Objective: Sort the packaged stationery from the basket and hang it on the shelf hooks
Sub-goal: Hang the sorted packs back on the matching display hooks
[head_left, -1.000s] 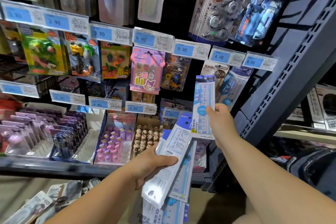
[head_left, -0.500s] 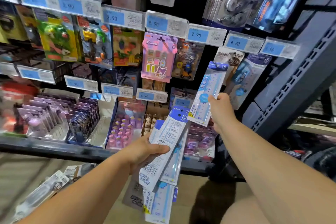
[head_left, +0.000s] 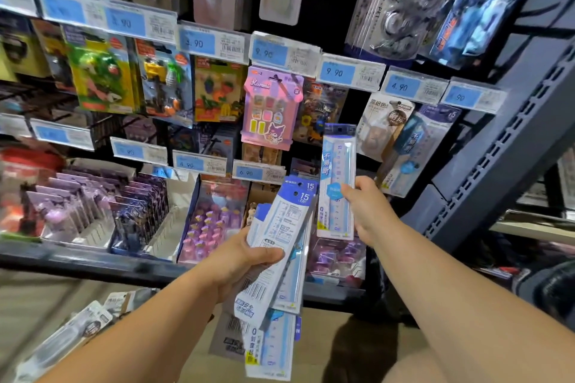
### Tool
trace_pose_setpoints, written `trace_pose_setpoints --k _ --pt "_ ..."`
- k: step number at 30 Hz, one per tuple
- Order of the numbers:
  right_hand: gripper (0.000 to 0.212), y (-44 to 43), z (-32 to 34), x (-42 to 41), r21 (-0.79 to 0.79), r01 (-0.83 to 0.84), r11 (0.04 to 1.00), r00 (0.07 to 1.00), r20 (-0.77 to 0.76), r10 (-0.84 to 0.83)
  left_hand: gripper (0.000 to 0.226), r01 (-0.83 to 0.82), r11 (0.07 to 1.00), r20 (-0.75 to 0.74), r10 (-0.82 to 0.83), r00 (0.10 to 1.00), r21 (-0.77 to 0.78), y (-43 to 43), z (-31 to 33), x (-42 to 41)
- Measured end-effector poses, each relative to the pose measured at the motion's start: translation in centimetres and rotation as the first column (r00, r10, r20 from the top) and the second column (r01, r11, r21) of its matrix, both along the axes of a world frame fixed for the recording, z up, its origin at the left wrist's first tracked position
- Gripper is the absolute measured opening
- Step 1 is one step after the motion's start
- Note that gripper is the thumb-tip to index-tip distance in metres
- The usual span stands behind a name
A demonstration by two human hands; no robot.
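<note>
Glossy clear-plastic ruler packs (head_left: 337, 183); matt metal shelf upright (head_left: 510, 146).

Dark gap (head_left: 352, 106) between pink pack (head_left: 270, 109) and white pack (head_left: 381, 130), ruler pack (head_left: 337, 165) below it, price tags (head_left: 351, 73) above

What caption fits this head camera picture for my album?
The right hand holds one packaged ruler up at the shelf; the left hand grips a ruler stack.
</note>
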State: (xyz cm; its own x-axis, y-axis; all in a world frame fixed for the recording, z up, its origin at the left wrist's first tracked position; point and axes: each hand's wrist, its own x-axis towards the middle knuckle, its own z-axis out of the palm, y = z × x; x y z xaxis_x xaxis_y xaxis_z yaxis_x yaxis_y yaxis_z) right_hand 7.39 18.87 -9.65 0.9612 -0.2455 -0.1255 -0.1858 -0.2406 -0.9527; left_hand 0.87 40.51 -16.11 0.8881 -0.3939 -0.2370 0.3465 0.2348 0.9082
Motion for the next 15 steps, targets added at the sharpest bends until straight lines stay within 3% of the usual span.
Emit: trace_pose_setpoints --k 5,9,15 --pt "0.008 -2.2 0.8 -1.3 0.075 -0.059 0.995 0.998 -0.032 0.062 0.038 -0.021 0.999 0.009 0.021 1.000 -0.024 -0.8 0.3 0.7" --pt "0.012 -4.1 1.5 -2.1 0.130 -0.030 0.991 0.999 -0.022 0.033 0.029 -0.018 0.999 0.034 0.019 0.999 -0.028 -2.4 1.1 1.1" --pt "0.014 -7.8 2.5 -2.8 0.167 0.030 0.986 1.000 -0.005 -0.029 0.034 -0.009 0.999 0.050 0.012 0.999 -0.048 -5.1 2.1 2.0"
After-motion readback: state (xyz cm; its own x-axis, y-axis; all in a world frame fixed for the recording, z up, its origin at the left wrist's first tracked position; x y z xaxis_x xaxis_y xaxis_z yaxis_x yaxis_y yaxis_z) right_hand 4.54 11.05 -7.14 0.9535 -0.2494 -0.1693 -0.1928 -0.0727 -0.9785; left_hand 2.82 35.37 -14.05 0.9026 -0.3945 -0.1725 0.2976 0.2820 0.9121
